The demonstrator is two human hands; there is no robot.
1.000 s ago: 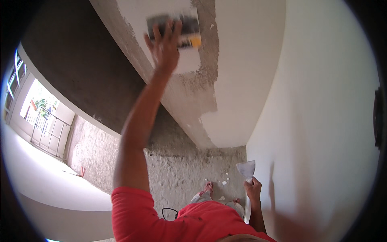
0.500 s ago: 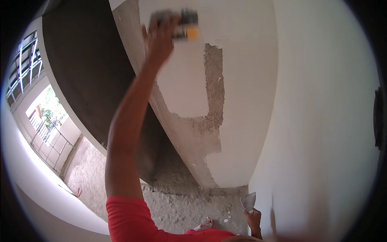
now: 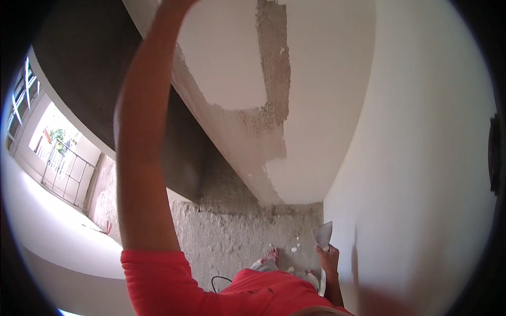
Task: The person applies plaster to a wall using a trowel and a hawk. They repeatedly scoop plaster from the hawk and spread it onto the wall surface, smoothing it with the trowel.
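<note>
My left arm (image 3: 142, 121), bare below a red sleeve, stretches up across the wall. Its hand lies beyond the top edge of the picture, so whatever it holds is hidden. Low on the right, my right hand (image 3: 329, 258) is closed around a putty knife (image 3: 322, 234), whose broad, greyish blade points upward beside the side wall. In front of me the wall (image 3: 226, 73) carries a smooth whitish coat. A rough grey-brown strip (image 3: 275, 63) runs down it and joins another bare band along its left edge.
A plain pale wall (image 3: 411, 131) stands close on the right. Left of the coated wall is a dark surface (image 3: 84, 68). White flakes (image 3: 294, 249) lie on the rough floor (image 3: 221, 237) near my feet. Farther left, a metal railing (image 3: 68, 168) crosses a bright opening.
My left hand, with a blurred black and yellow tool, has gone up out of the picture. The wall sits higher in view, and more of my body and feet shows.
</note>
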